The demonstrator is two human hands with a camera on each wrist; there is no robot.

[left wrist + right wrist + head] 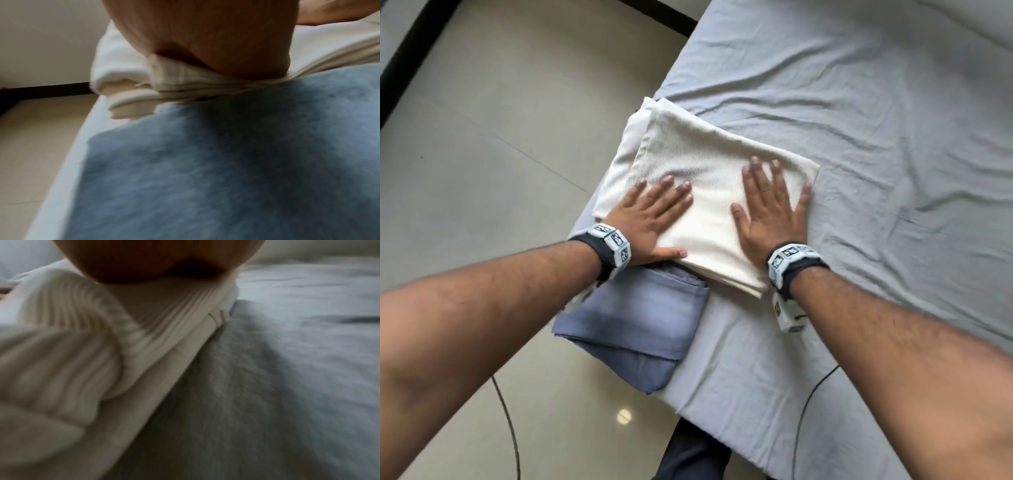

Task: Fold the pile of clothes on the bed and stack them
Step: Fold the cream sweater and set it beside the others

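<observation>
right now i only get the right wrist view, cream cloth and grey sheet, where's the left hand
Observer: The left hand lies flat on the cream cloth, beside the right hand.
Operator: anything else folded nearby
Observer: A blue garment lies folded at the corner of the bed, its far edge under the cream cloth.
Operator: all of it on the bed
Observer: No, its left corner overhangs the floor.

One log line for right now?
phase: pressing fold flat | left hand: flat on cream garment | right hand: flat on it | blue garment: folded, partly beneath
</observation>
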